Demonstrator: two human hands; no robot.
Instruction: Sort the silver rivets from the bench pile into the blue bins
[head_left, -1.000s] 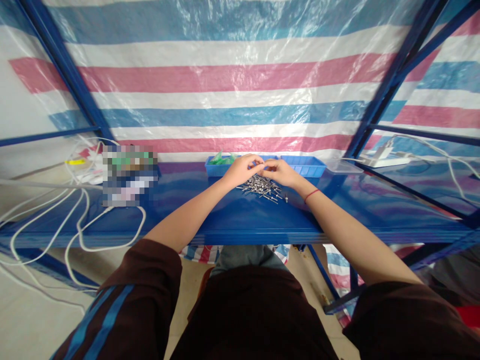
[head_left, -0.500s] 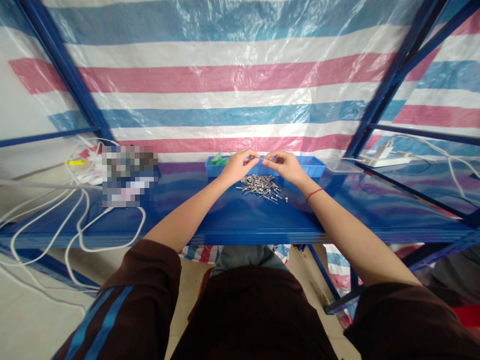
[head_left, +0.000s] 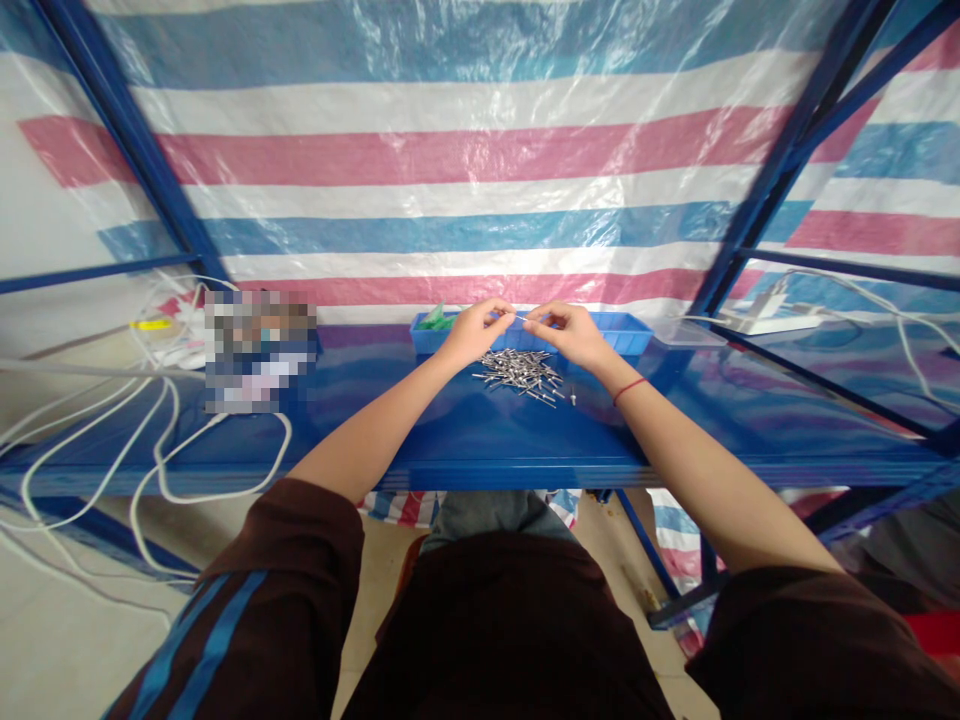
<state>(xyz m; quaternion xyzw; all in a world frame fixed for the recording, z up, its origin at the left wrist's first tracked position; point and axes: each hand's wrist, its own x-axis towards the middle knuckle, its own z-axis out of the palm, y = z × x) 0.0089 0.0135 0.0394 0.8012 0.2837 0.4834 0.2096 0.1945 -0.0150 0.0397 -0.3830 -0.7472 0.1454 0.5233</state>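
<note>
Between my two hands a thin, pale metal blind rivet (head_left: 520, 318) is stretched level above the blue bench. My left hand (head_left: 481, 330) is closed, thumb and fingertips pinching its left end. My right hand (head_left: 568, 328) pinches the other end, fingers curled. Just below and in front of the hands lies a loose pile of silver blind rivets (head_left: 523, 372). One single rivet (head_left: 573, 396) sits apart at the pile's right. Behind the hands stands a long blue plastic bin (head_left: 628, 336), partly hidden by them, with green items (head_left: 437, 318) in its left end.
White cables (head_left: 176, 480) loop over the bench's left side beside a blurred-out patch (head_left: 259, 350). A clear plastic lid or tray (head_left: 686, 332) and a white power strip (head_left: 772, 315) are at the right. Blue metal posts (head_left: 757, 200) and striped sheeting (head_left: 465, 160) enclose the bench.
Both hands stay almost in place. The fingers of my left hand have shifted slightly, and the rivet between the hands shows a little more plainly, tilted slightly down to the right.
</note>
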